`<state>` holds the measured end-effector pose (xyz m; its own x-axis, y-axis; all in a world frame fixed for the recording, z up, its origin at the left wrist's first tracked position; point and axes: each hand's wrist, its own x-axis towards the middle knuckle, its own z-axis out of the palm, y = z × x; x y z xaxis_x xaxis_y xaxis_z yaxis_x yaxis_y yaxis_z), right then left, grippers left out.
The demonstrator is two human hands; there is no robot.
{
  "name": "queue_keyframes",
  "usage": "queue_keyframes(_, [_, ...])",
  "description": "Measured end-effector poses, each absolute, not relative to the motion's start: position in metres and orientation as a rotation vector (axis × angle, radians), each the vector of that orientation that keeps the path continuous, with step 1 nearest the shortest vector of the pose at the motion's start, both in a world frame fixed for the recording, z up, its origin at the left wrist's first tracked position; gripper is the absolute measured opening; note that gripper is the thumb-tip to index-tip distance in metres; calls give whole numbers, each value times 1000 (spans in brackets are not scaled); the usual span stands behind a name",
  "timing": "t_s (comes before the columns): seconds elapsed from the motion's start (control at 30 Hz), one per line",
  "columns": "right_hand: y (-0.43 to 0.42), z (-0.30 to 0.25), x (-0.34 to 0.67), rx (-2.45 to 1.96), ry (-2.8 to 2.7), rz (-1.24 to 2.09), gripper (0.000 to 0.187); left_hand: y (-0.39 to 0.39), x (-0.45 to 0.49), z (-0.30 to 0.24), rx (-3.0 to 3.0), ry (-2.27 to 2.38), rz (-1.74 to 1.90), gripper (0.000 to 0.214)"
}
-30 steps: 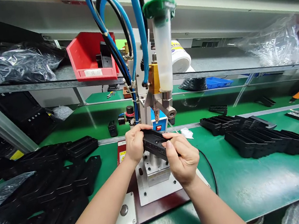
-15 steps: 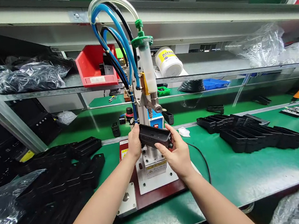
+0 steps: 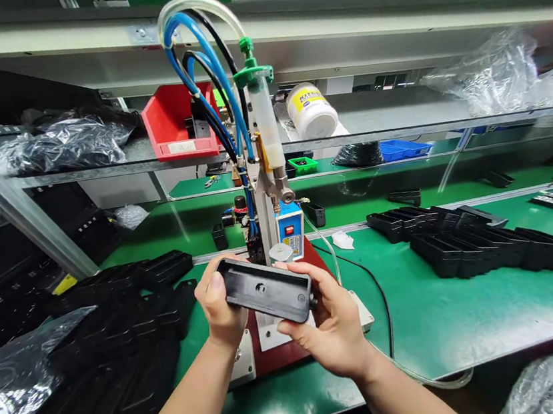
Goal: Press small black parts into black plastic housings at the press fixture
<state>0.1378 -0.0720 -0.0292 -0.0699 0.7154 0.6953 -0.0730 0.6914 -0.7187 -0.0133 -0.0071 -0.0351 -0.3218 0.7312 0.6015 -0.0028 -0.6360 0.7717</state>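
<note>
Between left hand [image 3: 222, 302] and right hand [image 3: 336, 326] sits a tray [image 3: 261, 291], before the machine [image 3: 266, 211] — loose parts [image 3: 124, 360] to the left, more trays [image 3: 493, 247] rightward on the bench [image 3: 447, 324]. Behind, on the shelf [image 3: 385, 110], a bin [image 3: 158, 124] stands left of a tub [image 3: 313, 116].

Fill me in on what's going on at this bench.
A person's left grip and right grip hold opposite ends of a hollow black part in front of a machine. The hollow black part's open side is turned into view. More black parts lie on the green bench to both sides.
</note>
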Motion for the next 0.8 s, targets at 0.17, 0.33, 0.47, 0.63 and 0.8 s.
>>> queue_keyframes(0.17, [-80, -43, 146, -554, -1376, 1026, 57, -44, -34, -59, 1408, 732, 1705, 54])
queue_keyframes(0.33, [-88, -80, 173, -651, -1305, 1256, 62, -94, -47, -90, 1598, 731, 1320, 58])
queue_keyframes(0.47, [-96, -105, 182, -716, -1365, 1398, 66, -119, -53, -120, 1654, 847, 1338, 30])
queue_keyframes(0.63, [-107, -108, 178, -735, -1407, 1408, 57, -138, -65, -138, 1730, 1019, 1483, 20])
queue_keyframes(0.8, [-113, -100, 170, -701, -1444, 1316, 54, -150, -70, -133, 1833, 1070, 1577, 21])
